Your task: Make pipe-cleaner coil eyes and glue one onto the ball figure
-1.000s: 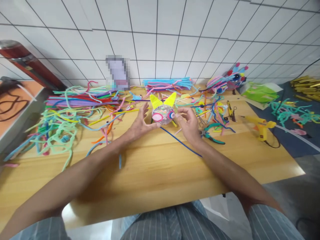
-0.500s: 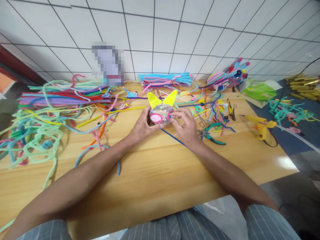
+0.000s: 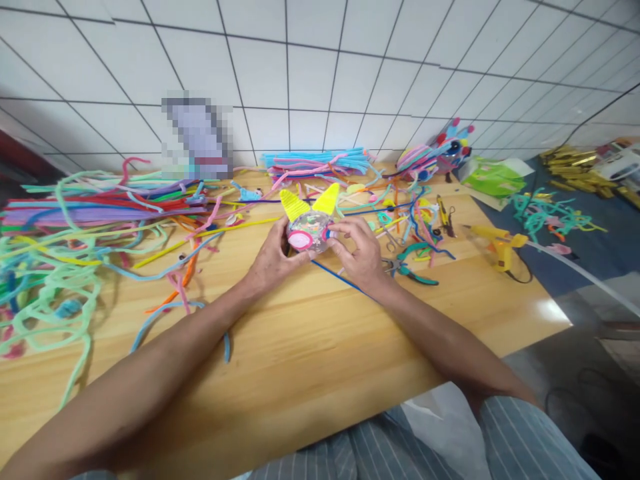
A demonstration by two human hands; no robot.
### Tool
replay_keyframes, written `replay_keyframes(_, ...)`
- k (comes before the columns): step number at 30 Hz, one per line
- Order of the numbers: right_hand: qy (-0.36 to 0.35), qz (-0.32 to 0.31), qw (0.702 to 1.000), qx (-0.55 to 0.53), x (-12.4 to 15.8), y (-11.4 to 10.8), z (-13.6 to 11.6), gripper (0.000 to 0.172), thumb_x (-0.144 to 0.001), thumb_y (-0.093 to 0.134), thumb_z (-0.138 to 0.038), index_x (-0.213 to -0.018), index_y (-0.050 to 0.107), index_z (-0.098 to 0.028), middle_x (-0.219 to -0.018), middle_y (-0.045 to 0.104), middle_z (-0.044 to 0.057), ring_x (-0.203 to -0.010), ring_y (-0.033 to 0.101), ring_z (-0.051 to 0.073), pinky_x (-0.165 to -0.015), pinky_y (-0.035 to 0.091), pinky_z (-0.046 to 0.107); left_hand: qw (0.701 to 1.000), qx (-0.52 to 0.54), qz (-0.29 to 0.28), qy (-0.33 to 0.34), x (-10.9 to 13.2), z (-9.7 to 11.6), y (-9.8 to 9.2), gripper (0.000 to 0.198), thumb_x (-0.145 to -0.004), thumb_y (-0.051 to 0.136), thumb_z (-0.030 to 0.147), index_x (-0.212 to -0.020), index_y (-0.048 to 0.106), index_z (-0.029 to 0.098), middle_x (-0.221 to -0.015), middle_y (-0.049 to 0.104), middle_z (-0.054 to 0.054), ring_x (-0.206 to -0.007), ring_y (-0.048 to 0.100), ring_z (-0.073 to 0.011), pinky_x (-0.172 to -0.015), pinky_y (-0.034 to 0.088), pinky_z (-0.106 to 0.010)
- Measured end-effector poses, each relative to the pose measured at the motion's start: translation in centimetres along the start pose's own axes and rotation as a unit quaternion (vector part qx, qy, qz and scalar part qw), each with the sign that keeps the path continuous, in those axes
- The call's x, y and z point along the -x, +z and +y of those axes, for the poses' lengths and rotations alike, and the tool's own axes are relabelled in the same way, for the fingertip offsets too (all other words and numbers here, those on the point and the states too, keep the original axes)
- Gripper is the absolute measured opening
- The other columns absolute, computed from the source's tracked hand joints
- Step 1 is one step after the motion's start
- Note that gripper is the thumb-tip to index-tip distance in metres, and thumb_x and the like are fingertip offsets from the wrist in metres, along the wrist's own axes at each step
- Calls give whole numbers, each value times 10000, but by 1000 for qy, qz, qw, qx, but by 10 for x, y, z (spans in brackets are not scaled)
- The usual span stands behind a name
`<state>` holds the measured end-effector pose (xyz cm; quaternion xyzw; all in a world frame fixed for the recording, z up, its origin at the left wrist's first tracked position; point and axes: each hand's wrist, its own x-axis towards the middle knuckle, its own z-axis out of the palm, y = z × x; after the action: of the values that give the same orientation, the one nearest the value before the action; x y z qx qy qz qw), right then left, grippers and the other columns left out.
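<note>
A clear, rounded plastic craft figure (image 3: 314,220) is held above the table in front of me. Two yellow pointed ears (image 3: 326,199), wound from pipe cleaner, stand on its top. On its front left sits a pale disc (image 3: 301,241) with a pink rim. My left hand (image 3: 274,259) is wrapped round the figure's left side, thumb along the bottom. At the right side, my right hand (image 3: 358,252) pinches a small blue-and-pink piece (image 3: 330,233) against the figure. Its fingertips partly hide that piece.
Pipe cleaner bundles (image 3: 110,210) spread over the left; a blue bundle (image 3: 320,160) lies by the tiled wall. Green-handled pliers (image 3: 417,267), scissors (image 3: 393,243) and a yellow glue gun (image 3: 500,245) lie to the right. A blue pipe cleaner (image 3: 340,277) runs beneath my right hand.
My view has turned slightly to the right, so the table's things appear further left. Both hands keep their hold on the figure, with little visible change in the fingers.
</note>
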<state>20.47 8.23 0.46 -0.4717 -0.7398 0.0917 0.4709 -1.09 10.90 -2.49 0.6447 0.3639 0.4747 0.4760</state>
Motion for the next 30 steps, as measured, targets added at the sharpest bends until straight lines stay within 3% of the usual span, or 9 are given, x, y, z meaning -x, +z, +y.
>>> replay_keyframes(6, -49, 16, 999, -8, 1, 1, 4, 130, -1004, 668, -279, -1122, 721, -265, -1117, 749, 81, -1114, 688, 250, -991, 560, 431, 1000, 19, -9, 14, -1, 4, 1, 829, -751, 931, 516, -1409, 516, 227, -1504, 596, -165, -1372, 627, -326, -1183, 522, -503)
replay_keyframes(10, -21, 8, 1000, -16, 0, -8, -8, 165, -1018, 660, -341, -1154, 714, -265, -1144, 750, 78, -1150, 681, 243, -999, 566, 427, 1000, 15, 1, 5, 0, 5, 2, 816, -750, 938, 489, -1398, 519, 220, -1474, 616, -160, -1330, 656, -302, -1157, 548, -474)
replay_keyframes(14, 40, 8, 998, -46, -5, -34, -29, 217, -1047, 607, -453, -1122, 726, -288, -1157, 767, 49, -1109, 701, 229, -973, 577, 421, 1000, -3, -7, 0, 1, 5, 2, 811, -766, 920, 503, -1412, 512, 233, -1449, 631, -144, -1297, 675, -296, -1120, 572, -464)
replay_keyframes(17, 76, 47, 993, -82, -11, -67, -34, 287, -1057, 566, -518, -1115, 729, -289, -1118, 768, 41, -1074, 719, 227, -978, 578, 427, 1000, -11, -2, 0, 1, 3, 1, 824, -761, 919, 509, -1421, 515, 227, -1465, 614, -151, -1317, 660, -304, -1128, 561, -464)
replay_keyframes(20, 113, 113, 981, -107, -15, -106, -19, 304, -1033, 587, -552, -1109, 717, -288, -938, 737, 26, -859, 718, 195, -830, 598, 385, 1000, -24, 6, 9, 1, 1, 0, 820, -769, 911, 507, -1431, 520, 219, -1505, 582, -164, -1361, 628, -308, -1173, 520, -477)
replay_keyframes(24, 160, 215, 960, -84, -9, -147, 26, 309, -976, 635, -573, -1033, 691, -274, -699, 600, -18, -588, 567, 144, -589, 506, 305, 999, -31, 7, 23, 2, 2, -2, 823, -805, 872, 525, -1471, 501, 217, -1540, 553, -177, -1428, 576, -329, -1223, 463, -521)
replay_keyframes(27, 192, 266, 941, -87, 4, -156, 57, 322, -930, 665, -584, -959, 671, -263, -598, 494, -61, -505, 470, 120, -513, 414, 270, 998, -38, 14, 39, 3, 3, -6, 747, -895, 759, 582, -1502, 489, 242, -1586, 530, -163, -1475, 534, -337, -1257, 411, -561)
replay_keyframes(30, 237, 265, 928, -109, 18, -147, 73, 339, -892, 696, -574, -884, 667, -236, -538, 457, -83, -462, 404, 100, -469, 338, 250, 995, -43, 69, 54, 5, 4, -13, 641, -965, 648, 618, -1486, 514, 270, -1596, 532, -139, -1462, 548, -324, -1241, 432, -549)
